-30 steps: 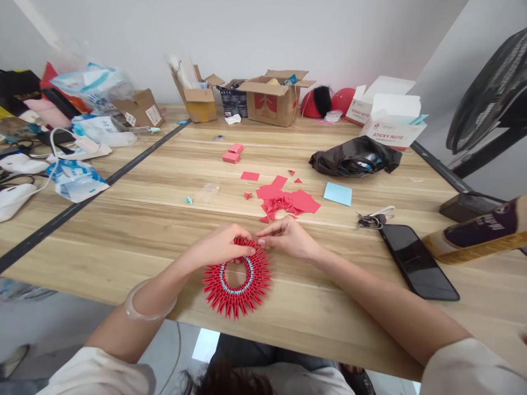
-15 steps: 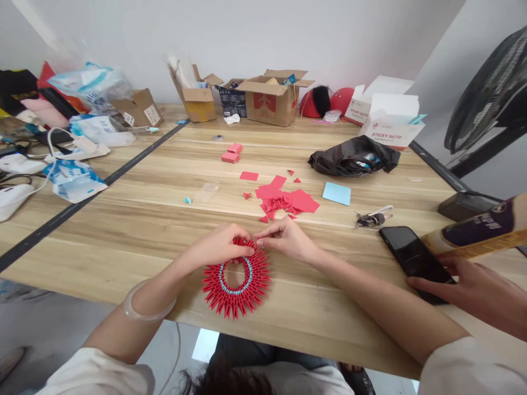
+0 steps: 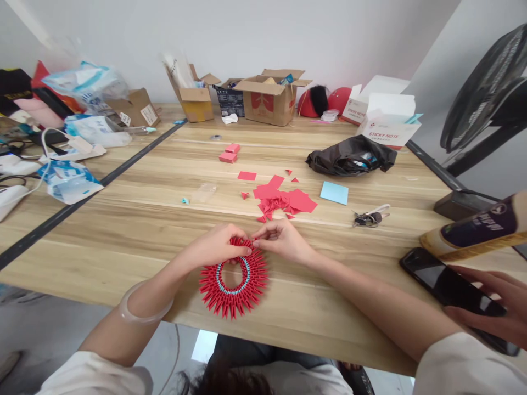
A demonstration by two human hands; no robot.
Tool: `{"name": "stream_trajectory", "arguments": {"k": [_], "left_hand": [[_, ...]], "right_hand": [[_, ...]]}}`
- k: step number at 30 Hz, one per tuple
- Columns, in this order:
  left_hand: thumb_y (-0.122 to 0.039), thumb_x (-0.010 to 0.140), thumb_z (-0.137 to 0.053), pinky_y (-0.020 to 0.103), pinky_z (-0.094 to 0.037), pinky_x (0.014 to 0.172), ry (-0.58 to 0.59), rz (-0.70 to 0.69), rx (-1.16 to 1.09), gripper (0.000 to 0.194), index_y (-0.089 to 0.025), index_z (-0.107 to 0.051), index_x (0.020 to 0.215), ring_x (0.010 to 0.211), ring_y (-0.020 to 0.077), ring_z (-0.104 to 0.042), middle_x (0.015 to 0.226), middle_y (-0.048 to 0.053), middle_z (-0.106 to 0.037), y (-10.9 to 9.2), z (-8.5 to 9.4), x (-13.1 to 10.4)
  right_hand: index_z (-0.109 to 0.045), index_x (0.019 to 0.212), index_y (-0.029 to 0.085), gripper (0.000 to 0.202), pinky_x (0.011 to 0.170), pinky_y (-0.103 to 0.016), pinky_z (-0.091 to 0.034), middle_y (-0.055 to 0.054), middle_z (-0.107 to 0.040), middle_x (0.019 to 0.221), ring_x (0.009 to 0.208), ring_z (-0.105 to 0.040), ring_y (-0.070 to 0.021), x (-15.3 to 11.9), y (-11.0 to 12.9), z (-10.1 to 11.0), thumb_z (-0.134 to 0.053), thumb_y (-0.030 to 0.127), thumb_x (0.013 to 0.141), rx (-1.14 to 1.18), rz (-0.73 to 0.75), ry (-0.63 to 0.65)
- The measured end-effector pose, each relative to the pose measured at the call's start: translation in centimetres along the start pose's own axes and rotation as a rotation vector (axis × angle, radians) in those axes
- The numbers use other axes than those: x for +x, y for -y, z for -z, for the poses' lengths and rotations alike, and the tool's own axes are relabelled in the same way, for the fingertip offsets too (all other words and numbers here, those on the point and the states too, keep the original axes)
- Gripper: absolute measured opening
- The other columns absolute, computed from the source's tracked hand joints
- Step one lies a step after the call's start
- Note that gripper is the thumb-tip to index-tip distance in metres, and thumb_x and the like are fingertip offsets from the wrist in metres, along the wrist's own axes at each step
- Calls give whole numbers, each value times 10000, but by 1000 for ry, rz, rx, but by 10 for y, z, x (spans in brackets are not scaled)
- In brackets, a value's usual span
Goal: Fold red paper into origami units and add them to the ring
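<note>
A round ring of folded red paper pieces (image 3: 256, 278) with a light blue inner band lies near the table's front edge. My left hand (image 3: 224, 243) grips its upper edge, thumb on top and fingers curled over it. At the ring's upper right, my right hand (image 3: 280, 240) pinches a small red piece against the edge; the fingertips hide most of it. Beyond my hands is a heap of red paper slips and folded triangles (image 3: 278, 202).
Another person's hand (image 3: 494, 302) holds a black phone (image 3: 444, 280) at the right, beside a tilted tube (image 3: 477, 227). Keys (image 3: 368, 218), a blue note pad (image 3: 334, 193) and a black bag (image 3: 352, 156) lie farther in. Boxes (image 3: 265, 104) line the wall.
The other person's hand and the phone have moved right and toward the front edge. The view has shifted slightly; my hands stay at the ring's upper edge.
</note>
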State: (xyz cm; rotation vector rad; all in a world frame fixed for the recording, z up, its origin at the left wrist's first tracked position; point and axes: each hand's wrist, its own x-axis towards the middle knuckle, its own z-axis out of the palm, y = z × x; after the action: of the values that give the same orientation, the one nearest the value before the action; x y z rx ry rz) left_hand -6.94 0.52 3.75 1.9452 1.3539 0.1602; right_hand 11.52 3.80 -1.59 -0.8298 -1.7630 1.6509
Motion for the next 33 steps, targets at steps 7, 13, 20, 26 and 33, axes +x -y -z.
{"name": "stream_trajectory", "arguments": {"k": [7, 13, 20, 26, 33], "left_hand": [[-382, 758, -505, 227, -351, 503, 12, 33, 5, 273, -143, -635, 727, 529, 128, -536, 591, 14, -620, -1, 0, 1], [-416, 765, -497, 229, -381, 511, 47, 32, -87, 309, -140, -635, 750, 522, 125, -552, 625, 24, -631, 1, -2, 2], [-399, 749, -514, 227, -385, 523, 21, 25, -107, 286, -140, -635, 735, 548, 128, -557, 629, 22, -626, 2, -3, 2], [-390, 754, -502, 236, -381, 539, 26, 10, -72, 281, -147, -643, 736, 558, 132, -550, 635, 19, -631, 0, -1, 2], [-393, 761, -503, 237, -368, 544, 0, -15, -30, 284, -148, -642, 727, 568, 136, -545, 635, 18, -638, 2, -1, 1]], "right_hand": [[-685, 825, 142, 208, 670, -303, -530, -58, -698, 754, 672, -647, -150, -1, 2, -2, -693, 271, 661, 80, -4, -7], [-692, 791, 147, 191, 672, -296, -528, -46, -696, 739, 665, -642, -144, 0, 3, -3, -706, 273, 648, 80, -2, -18], [-672, 785, 141, 251, 598, -254, -520, -21, -680, 654, 609, -633, -126, 2, 0, -4, -746, 272, 585, 146, -71, -74], [-673, 723, 133, 198, 623, -267, -520, -31, -684, 670, 617, -639, -131, 1, -1, -3, -746, 255, 584, 188, -100, -54], [-670, 699, 133, 231, 617, -294, -522, -36, -680, 649, 620, -646, -152, 0, 1, -4, -762, 297, 565, 224, -140, -79]]}}
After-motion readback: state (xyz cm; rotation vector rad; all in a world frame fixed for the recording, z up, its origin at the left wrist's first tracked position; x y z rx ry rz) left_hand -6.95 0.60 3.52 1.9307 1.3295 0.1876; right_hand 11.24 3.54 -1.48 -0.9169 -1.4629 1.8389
